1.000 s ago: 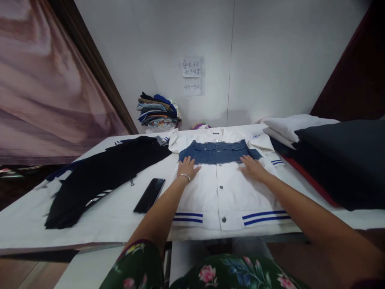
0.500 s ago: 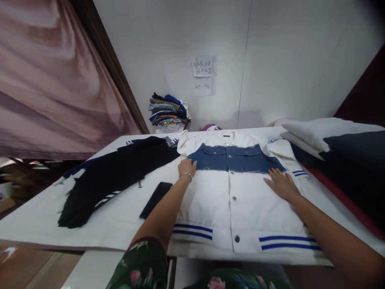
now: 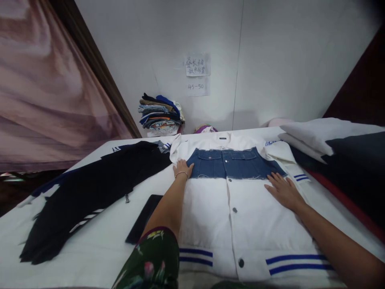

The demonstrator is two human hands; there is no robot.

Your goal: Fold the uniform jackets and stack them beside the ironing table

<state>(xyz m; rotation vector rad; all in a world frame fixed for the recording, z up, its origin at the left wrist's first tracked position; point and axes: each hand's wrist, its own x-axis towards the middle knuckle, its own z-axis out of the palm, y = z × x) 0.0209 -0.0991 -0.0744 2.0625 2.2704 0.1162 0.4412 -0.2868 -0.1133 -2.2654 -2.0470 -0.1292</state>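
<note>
A white button-front jacket [image 3: 207, 212] with a blue denim chest panel and blue-striped hem lies spread flat, its collar toward the wall. At the left edge of the denim panel rests my left hand [image 3: 183, 169], fingers stretched out on the cloth and a bracelet on the wrist. My right hand [image 3: 285, 191] lies flat at the panel's right edge, fingers spread, near the sleeve folded in there. Neither hand grips anything. A dark flat rectangular object [image 3: 142, 220] sits beside my left forearm, which partly covers it.
Black garments [image 3: 90, 192] with white stripes lie on the white table [image 3: 99, 265] at left. White, grey and dark cloth [image 3: 357, 148] is heaped at right. A stack of folded clothes [image 3: 161, 114] stands near the wall, below handwritten paper signs [image 3: 197, 74].
The view has shifted closer and slightly right, so the jacket's hem sits lower in frame. Both hands stay flat on nearly the same spots of the jacket.
</note>
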